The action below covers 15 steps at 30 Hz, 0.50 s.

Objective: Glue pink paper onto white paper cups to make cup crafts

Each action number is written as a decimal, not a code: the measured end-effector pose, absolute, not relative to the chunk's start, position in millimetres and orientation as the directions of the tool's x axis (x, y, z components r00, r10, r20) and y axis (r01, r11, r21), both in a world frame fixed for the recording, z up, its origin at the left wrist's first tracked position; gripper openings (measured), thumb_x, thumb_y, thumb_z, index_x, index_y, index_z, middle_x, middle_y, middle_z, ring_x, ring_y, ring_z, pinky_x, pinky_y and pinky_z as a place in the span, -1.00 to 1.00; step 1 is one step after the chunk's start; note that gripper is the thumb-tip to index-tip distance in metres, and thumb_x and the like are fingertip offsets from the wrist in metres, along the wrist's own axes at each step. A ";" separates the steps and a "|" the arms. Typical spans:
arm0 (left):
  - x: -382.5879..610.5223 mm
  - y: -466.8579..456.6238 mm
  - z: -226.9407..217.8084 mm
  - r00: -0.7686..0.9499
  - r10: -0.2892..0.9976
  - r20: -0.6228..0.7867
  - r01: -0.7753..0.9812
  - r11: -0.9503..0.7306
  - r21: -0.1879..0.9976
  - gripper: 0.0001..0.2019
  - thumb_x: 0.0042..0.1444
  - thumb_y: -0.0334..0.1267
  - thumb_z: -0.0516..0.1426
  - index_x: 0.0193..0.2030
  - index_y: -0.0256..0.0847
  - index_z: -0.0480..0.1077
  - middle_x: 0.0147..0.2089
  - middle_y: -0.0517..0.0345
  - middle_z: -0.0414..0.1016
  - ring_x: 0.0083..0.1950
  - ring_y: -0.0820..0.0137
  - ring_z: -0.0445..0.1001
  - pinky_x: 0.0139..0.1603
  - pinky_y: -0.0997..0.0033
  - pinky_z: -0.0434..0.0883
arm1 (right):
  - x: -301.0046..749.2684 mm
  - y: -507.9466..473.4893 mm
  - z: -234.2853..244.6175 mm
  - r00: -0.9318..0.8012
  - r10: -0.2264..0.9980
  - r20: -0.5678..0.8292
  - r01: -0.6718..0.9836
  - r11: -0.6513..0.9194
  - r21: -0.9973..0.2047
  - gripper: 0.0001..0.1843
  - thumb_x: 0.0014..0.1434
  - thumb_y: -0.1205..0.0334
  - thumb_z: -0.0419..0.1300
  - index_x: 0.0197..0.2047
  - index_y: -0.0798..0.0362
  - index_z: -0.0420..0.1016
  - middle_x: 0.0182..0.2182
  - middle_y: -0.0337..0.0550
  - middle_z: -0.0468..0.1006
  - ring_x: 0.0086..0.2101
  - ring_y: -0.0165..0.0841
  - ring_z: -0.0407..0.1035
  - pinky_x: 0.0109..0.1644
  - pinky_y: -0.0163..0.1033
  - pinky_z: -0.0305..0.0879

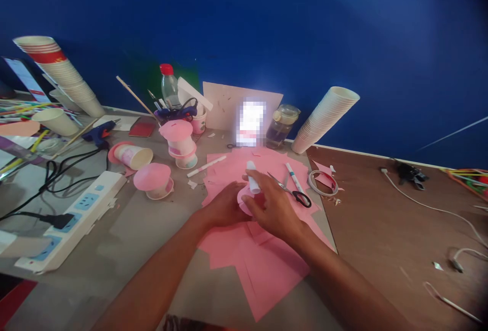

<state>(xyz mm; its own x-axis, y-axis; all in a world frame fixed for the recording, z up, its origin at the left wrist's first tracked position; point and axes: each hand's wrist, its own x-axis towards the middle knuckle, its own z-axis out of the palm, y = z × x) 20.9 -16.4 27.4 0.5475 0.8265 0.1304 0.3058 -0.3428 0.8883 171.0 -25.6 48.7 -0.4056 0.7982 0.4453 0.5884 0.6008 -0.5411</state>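
My right hand is closed around a white glue stick, its fingers curled over the far side. Just below the stick is a small pink paper piece with a curved edge, gripped by my left hand, whose fingertips are partly hidden. Both hands are over a spread of pink paper sheets. To the right of my right hand lie scissors with black handles and a white marker. Another white marker rests beyond my left hand.
Paper cups with pink paper tops stand at left, near a white power strip and a blue glue gun. Stacked paper cups lean by the blue wall. A tape roll lies right; a lit screen stands behind.
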 end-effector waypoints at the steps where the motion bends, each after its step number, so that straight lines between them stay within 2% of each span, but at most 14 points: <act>1: 21.4 -16.1 27.7 0.554 0.822 0.130 0.305 -0.346 0.887 -0.79 -0.12 -0.39 0.16 -0.26 -0.21 0.35 -0.22 0.16 0.47 -0.24 0.36 0.41 -0.26 0.41 0.36 | 168.6 -26.1 45.1 -0.438 0.775 0.455 0.591 0.630 -0.504 -0.48 0.11 0.29 0.12 0.16 0.00 0.16 -0.05 -0.02 0.50 -0.05 -0.16 0.37 0.08 0.07 0.24; 5: 22.0 -15.7 27.4 0.537 0.837 0.101 0.355 -0.333 0.874 -0.78 -0.14 -0.48 0.10 -0.28 -0.22 0.32 -0.28 0.16 0.45 -0.28 0.38 0.38 -0.32 0.43 0.34 | 162.0 -26.9 34.3 -0.512 0.725 0.460 0.599 0.685 -0.414 -0.49 0.12 0.33 0.10 0.15 0.03 0.18 -0.10 0.01 0.52 -0.06 -0.15 0.37 0.09 0.10 0.24; 10: 21.0 -16.1 25.3 0.533 0.840 0.105 0.372 -0.344 0.862 -0.82 -0.15 -0.48 0.07 -0.35 -0.22 0.30 -0.35 0.17 0.42 -0.33 0.40 0.35 -0.40 0.46 0.31 | 160.8 -26.8 31.2 -0.528 0.711 0.465 0.599 0.699 -0.391 -0.50 0.11 0.37 0.08 0.14 0.04 0.19 -0.14 0.01 0.54 -0.08 -0.16 0.39 0.09 0.11 0.25; 13: 21.5 -15.8 26.3 0.554 0.827 0.092 0.364 -0.341 0.867 -0.85 -0.12 -0.47 0.08 -0.35 -0.22 0.31 -0.34 0.17 0.42 -0.33 0.40 0.36 -0.39 0.46 0.32 | 161.9 -28.1 34.7 -0.515 0.737 0.439 0.579 0.676 -0.456 -0.49 0.11 0.33 0.10 0.15 0.00 0.19 -0.08 0.00 0.52 -0.04 -0.16 0.37 0.15 0.15 0.16; 15: 21.3 -15.4 26.5 0.563 0.821 0.095 0.352 -0.342 0.871 -0.86 -0.09 -0.42 0.11 -0.33 -0.21 0.32 -0.30 0.17 0.44 -0.30 0.39 0.38 -0.33 0.44 0.35 | 164.6 -28.0 39.5 -0.445 0.794 0.414 0.554 0.607 -0.570 -0.48 0.10 0.27 0.13 0.15 -0.02 0.19 -0.02 -0.01 0.49 -0.01 -0.16 0.36 0.16 0.14 0.15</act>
<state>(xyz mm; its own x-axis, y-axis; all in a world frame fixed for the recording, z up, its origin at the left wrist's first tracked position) 21.3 -15.4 26.5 0.5626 0.8213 0.0948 0.3521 -0.3418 0.8713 164.6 -28.0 39.5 -0.4451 0.7942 0.4138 0.5537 0.6072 -0.5698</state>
